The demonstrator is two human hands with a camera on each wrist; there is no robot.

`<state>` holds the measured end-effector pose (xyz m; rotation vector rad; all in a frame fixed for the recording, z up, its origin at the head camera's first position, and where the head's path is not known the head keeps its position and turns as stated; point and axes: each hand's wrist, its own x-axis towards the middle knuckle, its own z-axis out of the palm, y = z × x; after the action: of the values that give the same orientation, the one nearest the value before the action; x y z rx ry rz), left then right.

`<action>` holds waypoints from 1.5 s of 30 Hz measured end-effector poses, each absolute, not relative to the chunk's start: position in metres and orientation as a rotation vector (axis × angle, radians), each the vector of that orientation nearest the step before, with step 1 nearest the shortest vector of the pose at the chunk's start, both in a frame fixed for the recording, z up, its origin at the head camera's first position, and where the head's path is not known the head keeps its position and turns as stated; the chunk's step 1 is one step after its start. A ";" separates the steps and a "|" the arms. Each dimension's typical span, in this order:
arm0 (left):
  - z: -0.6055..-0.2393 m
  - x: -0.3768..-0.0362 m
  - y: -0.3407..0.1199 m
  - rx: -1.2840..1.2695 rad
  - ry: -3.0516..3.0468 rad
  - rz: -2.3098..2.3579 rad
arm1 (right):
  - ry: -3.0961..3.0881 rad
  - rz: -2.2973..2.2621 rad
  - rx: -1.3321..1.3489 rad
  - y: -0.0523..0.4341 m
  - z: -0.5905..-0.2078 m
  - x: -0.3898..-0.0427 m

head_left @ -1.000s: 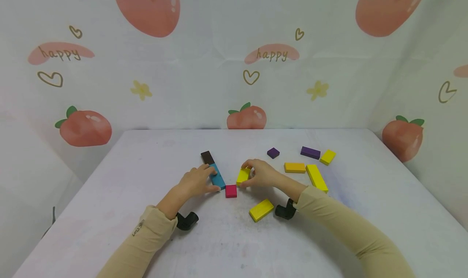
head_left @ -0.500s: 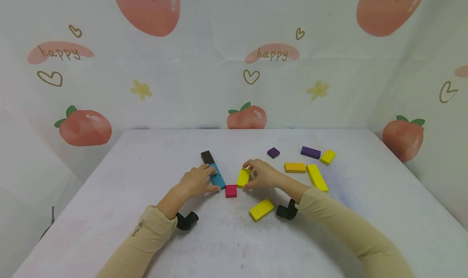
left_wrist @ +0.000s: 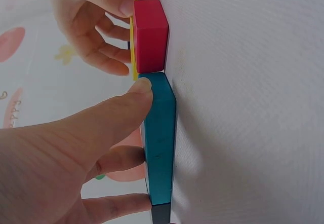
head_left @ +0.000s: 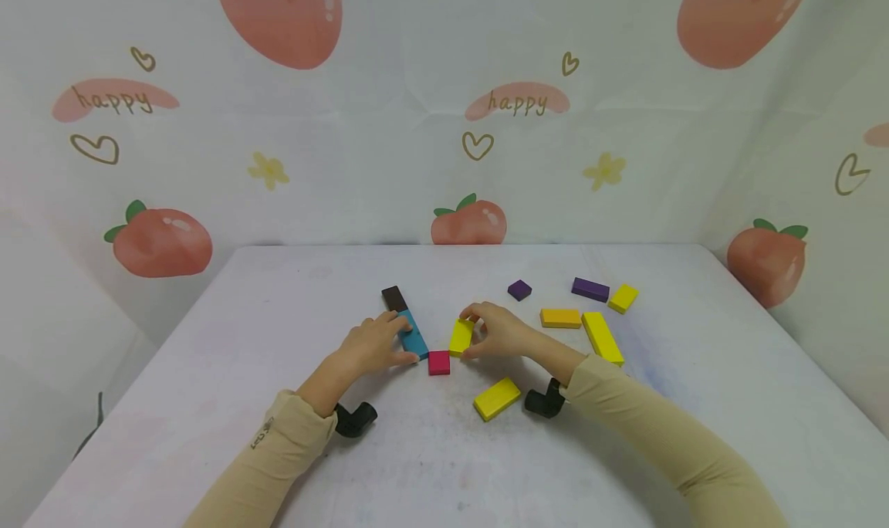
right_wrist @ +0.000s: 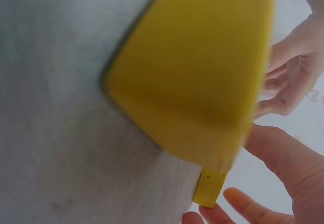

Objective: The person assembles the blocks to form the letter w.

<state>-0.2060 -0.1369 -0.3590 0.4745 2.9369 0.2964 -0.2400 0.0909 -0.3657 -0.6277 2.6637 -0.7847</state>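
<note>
From where I stood, little had shifted over the last second: the right hand [head_left: 501, 332] had kept its pinch on the small yellow block [head_left: 461, 336], but it had eased that block down and a touch toward the person, so that its near end now sat just beside the red block [head_left: 438, 363], where a moment before it had been held slightly higher and tilted. The block looked to be resting on the bench [head_left: 278, 296] or barely above it; I could not tell which, nor whether it actually touched the red one. The left hand [head_left: 375, 344] had not moved at all, its fingers lying fairly straight along the teal block [head_left: 414, 336] and its thumb pressing that block's end, as the left wrist view showed, with the teal block [left_wrist: 159, 143] butted against the red block [left_wrist: 150, 35]. The dark brown block [head_left: 393, 298] lay in line at the teal one's far end. I judged the yellow piece was being settled into place beside the row rather than carried off, with the left hand steadying the row meanwhile. Another yellow block [head_left: 496, 399] lay flat nearer the person, and several yellow and purple pieces sat well apart to the right.
</note>
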 end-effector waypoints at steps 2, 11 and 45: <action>-0.359 -0.206 -0.137 0.474 2.937 0.300 | 2.663 -0.784 -0.639 0.091 -0.366 -0.240; -0.360 -0.207 -0.137 0.488 2.939 0.299 | 2.668 -0.773 -0.686 0.094 -0.365 -0.240; -0.360 -0.206 -0.138 0.478 2.934 0.314 | 2.622 -0.758 -0.661 0.132 -0.356 -0.204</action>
<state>-0.2062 -0.1375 -0.3597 0.4783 2.9343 0.3136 -0.2043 0.1317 -0.3560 -0.6611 2.6223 -0.7583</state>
